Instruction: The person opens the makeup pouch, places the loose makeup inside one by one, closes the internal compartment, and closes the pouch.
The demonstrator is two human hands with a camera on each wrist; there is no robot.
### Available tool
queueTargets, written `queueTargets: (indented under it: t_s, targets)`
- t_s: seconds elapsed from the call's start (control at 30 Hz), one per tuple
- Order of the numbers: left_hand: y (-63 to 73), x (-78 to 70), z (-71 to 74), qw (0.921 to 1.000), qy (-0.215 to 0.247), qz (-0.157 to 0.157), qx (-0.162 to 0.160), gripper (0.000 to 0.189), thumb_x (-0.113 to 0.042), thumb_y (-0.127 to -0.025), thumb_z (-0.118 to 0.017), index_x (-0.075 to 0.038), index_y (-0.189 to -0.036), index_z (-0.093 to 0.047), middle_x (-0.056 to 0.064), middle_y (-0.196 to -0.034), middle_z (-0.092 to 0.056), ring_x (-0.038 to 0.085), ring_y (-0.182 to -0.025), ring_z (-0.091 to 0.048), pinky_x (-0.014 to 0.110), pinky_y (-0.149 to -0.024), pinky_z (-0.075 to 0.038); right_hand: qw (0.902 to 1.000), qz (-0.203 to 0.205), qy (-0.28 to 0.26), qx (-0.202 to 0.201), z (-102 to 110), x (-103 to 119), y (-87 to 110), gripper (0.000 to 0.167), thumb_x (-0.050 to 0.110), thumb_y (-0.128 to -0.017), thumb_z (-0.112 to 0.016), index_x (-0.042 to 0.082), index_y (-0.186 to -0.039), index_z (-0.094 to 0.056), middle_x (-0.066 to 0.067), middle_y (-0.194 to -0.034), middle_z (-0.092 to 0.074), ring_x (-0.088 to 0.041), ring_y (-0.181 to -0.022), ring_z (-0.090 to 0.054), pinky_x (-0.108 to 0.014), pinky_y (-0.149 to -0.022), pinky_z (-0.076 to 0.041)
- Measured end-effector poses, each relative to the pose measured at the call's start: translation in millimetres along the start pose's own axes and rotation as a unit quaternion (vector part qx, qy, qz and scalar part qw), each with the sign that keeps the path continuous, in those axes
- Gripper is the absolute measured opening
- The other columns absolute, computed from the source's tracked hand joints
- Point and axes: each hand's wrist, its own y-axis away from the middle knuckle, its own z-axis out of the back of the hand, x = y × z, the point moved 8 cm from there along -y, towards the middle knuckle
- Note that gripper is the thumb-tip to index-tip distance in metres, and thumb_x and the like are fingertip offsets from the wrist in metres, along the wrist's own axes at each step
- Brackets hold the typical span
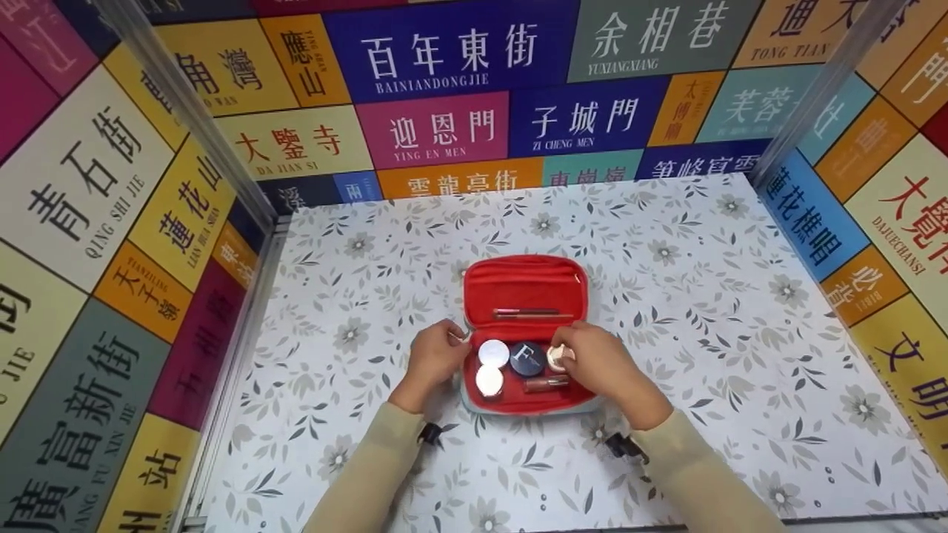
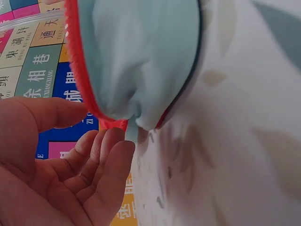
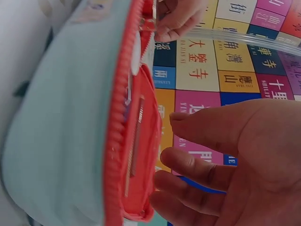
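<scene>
A light teal makeup bag (image 1: pixel 527 406) (image 2: pixel 146 52) (image 3: pixel 61 127) with a red lining lies unzipped, its lid folded back. In it sit an opened white compact (image 1: pixel 490 380), a dark round case (image 1: pixel 526 358) marked F, a small cream round case (image 1: pixel 555 360) and a lip gloss tube (image 1: pixel 546 383). Slim brushes (image 1: pixel 532 314) lie along the lid. My left hand (image 1: pixel 437 355) (image 2: pixel 56 169) is at the bag's left side, thumb and fingers apart, fingertips right at a small teal tab (image 2: pixel 132 131). Over the right rim, my right hand (image 1: pixel 606 363) (image 3: pixel 235 160) has relaxed fingers and overlaps the cream case.
The bag rests on a table (image 1: pixel 355 429) covered in a white floral print. Panels of colourful street-name signs (image 1: pixel 444 59) stand behind and at both sides. Clear corner strips (image 1: pixel 822 89) join the panels. Small black wrist mounts (image 1: pixel 626 446) sit under the sleeves.
</scene>
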Motion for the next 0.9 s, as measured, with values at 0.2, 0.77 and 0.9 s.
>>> queueTargets:
  t_s: [0.2,0.77,0.9]
  targets:
    - [-8.6,-13.5,13.9,0.9998,-0.016,-0.011,0.0,0.017,-0.017,-0.089,-0.071,-0.005,-0.102,-0.074,0.004,-0.081,-0.069,0.019,-0.074,-0.062,0.035,-0.07,-0.051,0.9997,-0.008,-0.017,-0.016,27.1,-11.4,-2.5,0.012,0.006,-0.089,-0.076,0.006,-0.101,-0.074,-0.012,-0.095,-0.07,-0.032,-0.087,-0.068,-0.052,-0.081,-0.057]
    - [-47.5,-83.7,3.2,0.9926,-0.094,-0.071,0.03,0.01,-0.018,-0.092,-0.073,-0.011,-0.098,-0.071,0.004,-0.085,-0.07,0.023,-0.081,-0.064,0.037,-0.076,-0.053,0.9799,-0.103,-0.103,-0.136,49.8,-127.5,-71.1,0.02,0.006,-0.094,-0.065,-0.003,-0.108,-0.074,-0.026,-0.101,-0.077,-0.043,-0.094,-0.073,-0.056,-0.086,-0.057]
    - [-58.3,-93.3,-8.2,0.9908,-0.107,-0.074,0.038,0.011,-0.02,-0.093,-0.073,-0.011,-0.099,-0.073,0.004,-0.091,-0.073,0.024,-0.086,-0.066,0.039,-0.081,-0.056,0.9695,-0.158,-0.165,-0.09,23.1,-152.0,-86.4,0.027,0.013,-0.099,-0.064,-0.004,-0.119,-0.071,-0.027,-0.112,-0.076,-0.039,-0.1,-0.073,-0.041,-0.084,-0.058]
